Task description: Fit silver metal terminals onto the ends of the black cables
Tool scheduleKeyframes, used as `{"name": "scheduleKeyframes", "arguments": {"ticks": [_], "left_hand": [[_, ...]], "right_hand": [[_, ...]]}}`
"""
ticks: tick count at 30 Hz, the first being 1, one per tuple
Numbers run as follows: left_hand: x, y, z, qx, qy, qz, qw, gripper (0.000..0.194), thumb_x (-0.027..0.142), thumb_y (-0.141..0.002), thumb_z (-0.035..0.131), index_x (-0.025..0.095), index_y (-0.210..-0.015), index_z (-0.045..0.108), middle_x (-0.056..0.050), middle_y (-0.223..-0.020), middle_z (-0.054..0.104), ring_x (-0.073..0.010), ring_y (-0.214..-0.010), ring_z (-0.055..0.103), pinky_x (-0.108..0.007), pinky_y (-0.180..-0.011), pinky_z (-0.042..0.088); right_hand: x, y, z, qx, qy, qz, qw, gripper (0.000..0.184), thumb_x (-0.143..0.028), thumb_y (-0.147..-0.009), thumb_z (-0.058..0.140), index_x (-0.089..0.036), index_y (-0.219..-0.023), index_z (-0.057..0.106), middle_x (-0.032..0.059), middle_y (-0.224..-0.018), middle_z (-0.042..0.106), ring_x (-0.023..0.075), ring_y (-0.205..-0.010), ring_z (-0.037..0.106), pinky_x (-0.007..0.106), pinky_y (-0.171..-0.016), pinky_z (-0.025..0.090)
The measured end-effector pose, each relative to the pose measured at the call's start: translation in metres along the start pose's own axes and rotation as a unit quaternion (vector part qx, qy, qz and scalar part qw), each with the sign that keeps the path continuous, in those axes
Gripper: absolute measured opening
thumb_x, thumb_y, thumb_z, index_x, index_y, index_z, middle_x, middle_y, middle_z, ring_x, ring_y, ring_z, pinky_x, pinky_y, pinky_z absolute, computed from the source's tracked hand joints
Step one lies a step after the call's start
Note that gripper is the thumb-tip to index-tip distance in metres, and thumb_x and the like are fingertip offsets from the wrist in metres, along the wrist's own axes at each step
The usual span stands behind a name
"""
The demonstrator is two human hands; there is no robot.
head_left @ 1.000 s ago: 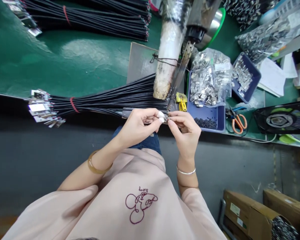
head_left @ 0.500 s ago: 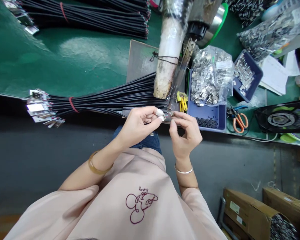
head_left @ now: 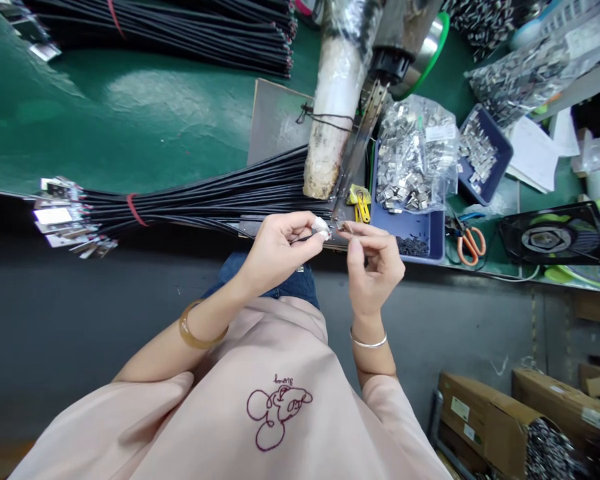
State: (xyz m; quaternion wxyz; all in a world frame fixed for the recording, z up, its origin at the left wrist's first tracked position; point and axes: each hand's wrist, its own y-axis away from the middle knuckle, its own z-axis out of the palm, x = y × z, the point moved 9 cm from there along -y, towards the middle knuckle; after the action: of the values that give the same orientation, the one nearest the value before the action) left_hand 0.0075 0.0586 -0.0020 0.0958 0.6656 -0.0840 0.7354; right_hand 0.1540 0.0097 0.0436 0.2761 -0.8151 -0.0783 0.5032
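My left hand (head_left: 290, 243) is closed in a pinch, with white wraps on the thumb and index fingertips. It grips a black cable by its end; most of that cable is hidden behind the hand. My right hand (head_left: 377, 263) faces it, fingers curled, with a small metallic bit at the index fingertip too small to name. A narrow gap separates the fingertips of both hands. Behind them lies a bundle of black cables (head_left: 205, 193), tied with a red band (head_left: 137, 210), metal connectors (head_left: 60, 215) at its left end. A metal soldering-like tool (head_left: 355, 153) slants down just above my fingertips.
A white, scorched tube (head_left: 330, 107) hangs over the bundle. Right of my hands are a yellow clip (head_left: 361, 207), a blue tray (head_left: 433, 233) with bagged metal parts (head_left: 415, 160), orange-handled pliers (head_left: 470, 245) and a black fan (head_left: 555, 233). More cables (head_left: 180, 37) lie behind.
My right thumb has shifted right, away from my left fingertips, and its index finger has drawn back slightly. My left hand stays nearly still. The whole view has shifted slightly.
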Motion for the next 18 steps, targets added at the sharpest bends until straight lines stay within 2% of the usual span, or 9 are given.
{"name": "scheduleKeyframes", "arguments": {"ticks": [3,8,12,18], "left_hand": [[0.002,-0.002,-0.003,0.016,-0.006,0.010,1.000,0.013,0.020,-0.081,0.063,0.014,-0.071,0.067,0.005,-0.055,0.036,-0.0055,-0.051,0.029,-0.020,-0.047,0.024],[0.009,-0.004,-0.004,0.041,-0.017,0.022,0.999,0.015,0.019,-0.080,0.063,0.013,-0.066,0.064,0.004,-0.055,0.040,-0.0052,-0.051,0.032,-0.018,-0.047,0.026],[0.012,-0.005,-0.005,0.059,-0.032,0.020,0.998,0.015,0.019,-0.078,0.063,0.013,-0.064,0.063,0.004,-0.055,0.041,-0.0053,-0.052,0.033,-0.018,-0.046,0.026],[0.012,-0.005,-0.006,0.072,-0.035,0.019,0.997,0.016,0.019,-0.079,0.063,0.014,-0.064,0.064,0.004,-0.056,0.040,-0.0054,-0.051,0.031,-0.019,-0.046,0.025]], "right_hand": [[-0.006,0.000,0.005,-0.018,0.035,-0.054,0.998,0.012,-0.012,-0.089,0.065,-0.023,-0.093,0.064,0.0038,-0.107,0.076,0.0172,-0.097,0.075,0.035,-0.085,0.066],[-0.020,0.000,0.010,-0.026,0.088,-0.137,0.986,0.020,-0.005,-0.085,0.066,-0.023,-0.091,0.062,0.0047,-0.107,0.077,0.0163,-0.098,0.075,0.033,-0.083,0.067],[-0.025,-0.001,0.011,-0.026,0.110,-0.170,0.979,0.023,-0.001,-0.083,0.066,-0.022,-0.090,0.060,0.0065,-0.106,0.078,0.0169,-0.095,0.077,0.030,-0.082,0.067],[-0.025,-0.003,0.012,-0.031,0.109,-0.184,0.976,0.024,-0.002,-0.083,0.067,-0.024,-0.091,0.061,0.0057,-0.108,0.077,0.0174,-0.095,0.077,0.031,-0.081,0.068]]}}
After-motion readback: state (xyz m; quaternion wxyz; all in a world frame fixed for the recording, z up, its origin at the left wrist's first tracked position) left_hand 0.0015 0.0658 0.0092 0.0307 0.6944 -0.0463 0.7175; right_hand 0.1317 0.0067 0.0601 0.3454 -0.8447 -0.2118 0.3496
